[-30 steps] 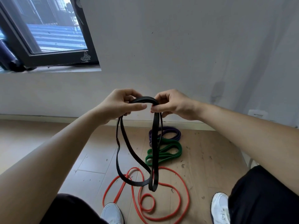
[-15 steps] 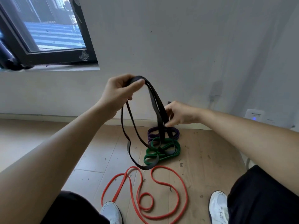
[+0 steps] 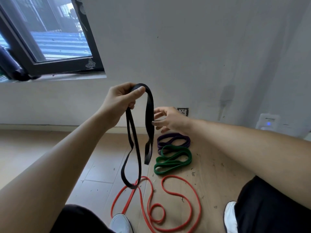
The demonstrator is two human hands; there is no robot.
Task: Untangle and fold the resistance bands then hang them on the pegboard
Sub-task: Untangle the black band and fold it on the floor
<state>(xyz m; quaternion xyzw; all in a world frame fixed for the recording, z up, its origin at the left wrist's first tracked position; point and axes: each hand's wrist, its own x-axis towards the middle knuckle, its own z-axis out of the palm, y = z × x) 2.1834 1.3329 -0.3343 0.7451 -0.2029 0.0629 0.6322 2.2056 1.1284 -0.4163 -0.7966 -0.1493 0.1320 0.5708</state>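
Base: Where is the black band (image 3: 149,115), and how does it lie?

Me: In my left grip (image 3: 121,100); fingers and thumb are curled round its top fold, held up in front of the wall (image 3: 185,56); its long axis runs straight down from the grip. One doubled strand drops directly below the grip to a long loop whose bottom end hangs over the red band (image 3: 190,199); the other arches out to the right of the grip and falls to a shorter loop that ends higher.

Base: And your right grip (image 3: 170,121)?

Me: Fingers spread and relaxed, holding nothing; it sits just right of the arched strand, lower than the left grip; the fingertips are blurred, so I cannot tell whether they touch the band.

Base: The other bands?

Me: All on the floor (image 3: 50,148), below both grips; the purple band (image 3: 173,140) is folded nearest the wall; the green band (image 3: 173,160) is folded and touches its near edge; the red band sprawls in loose curls nearest me.

Base: Any writing?

Me: A white box (image 3: 268,122) on the wall, far right of the right grip, shows a blue light; its line of print is too small to read.
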